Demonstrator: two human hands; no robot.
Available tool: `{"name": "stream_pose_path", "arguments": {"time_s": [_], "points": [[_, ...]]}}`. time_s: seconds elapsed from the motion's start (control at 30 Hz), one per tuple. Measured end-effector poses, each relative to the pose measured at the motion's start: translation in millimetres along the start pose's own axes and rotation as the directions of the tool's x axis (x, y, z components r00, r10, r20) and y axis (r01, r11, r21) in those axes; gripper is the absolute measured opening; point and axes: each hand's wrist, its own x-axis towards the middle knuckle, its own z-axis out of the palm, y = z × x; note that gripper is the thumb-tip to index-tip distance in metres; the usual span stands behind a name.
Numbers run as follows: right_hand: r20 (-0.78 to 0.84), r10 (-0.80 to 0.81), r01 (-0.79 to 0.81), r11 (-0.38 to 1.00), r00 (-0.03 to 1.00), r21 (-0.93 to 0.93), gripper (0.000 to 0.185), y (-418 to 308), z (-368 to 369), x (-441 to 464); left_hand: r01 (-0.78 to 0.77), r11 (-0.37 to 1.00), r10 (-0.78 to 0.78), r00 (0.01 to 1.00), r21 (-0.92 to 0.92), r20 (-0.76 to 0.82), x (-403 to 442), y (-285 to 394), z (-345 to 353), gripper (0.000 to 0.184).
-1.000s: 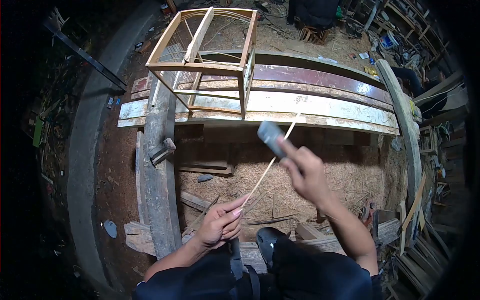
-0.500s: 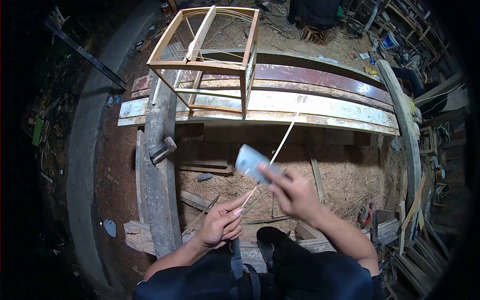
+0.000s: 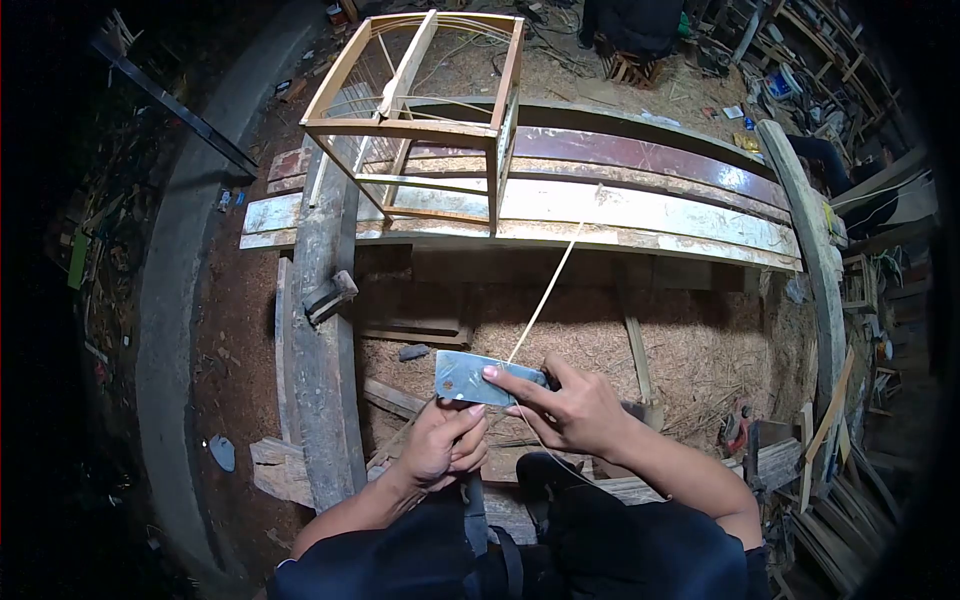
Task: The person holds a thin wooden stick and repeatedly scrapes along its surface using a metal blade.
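My right hand (image 3: 580,410) grips a flat, wide metal blade (image 3: 462,374) with a hole near its left end; the index finger and thumb press along it. A thin, pale wooden strip (image 3: 548,290) runs from the blade up toward the plank bench. My left hand (image 3: 440,445) is closed just below the blade, its thumb and fingers around the strip's near end, which the blade mostly hides. A fine, curved strand (image 3: 552,455) hangs below my right hand and crosses toward my right forearm.
A wooden frame (image 3: 400,127) with thin curved rods stands on the plank bench (image 3: 640,208). To the left, a thick beam (image 3: 322,400) carries a dark clamp-like block (image 3: 330,297). Wood shavings (image 3: 700,350) cover the ground. A seated person (image 3: 640,30) is at the back.
The blade has moved down and left along the strip, from above my left hand to right against it. The fine strand now shows below my right hand.
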Motion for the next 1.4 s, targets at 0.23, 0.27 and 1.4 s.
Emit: {"name": "stream_pose_path", "arguments": {"time_s": [0.23,0.27,1.4], "points": [[-0.035,-0.021,0.020,0.998,0.999,-0.055,0.055,9,2,2,0.006,1.000,-0.006,0.999,-0.001,0.053,0,3,3,0.019],[-0.079,-0.016,0.012,0.999,0.997,-0.048,0.055,14,4,1,0.005,1.000,-0.005,0.999,0.000,0.053,-2,4,4,0.019],[0.109,0.041,-0.053,0.993,0.993,0.110,0.060,-7,-18,-12,0.085,0.975,-0.093,0.995,0.203,0.032,-8,-1,1,0.052]]}}
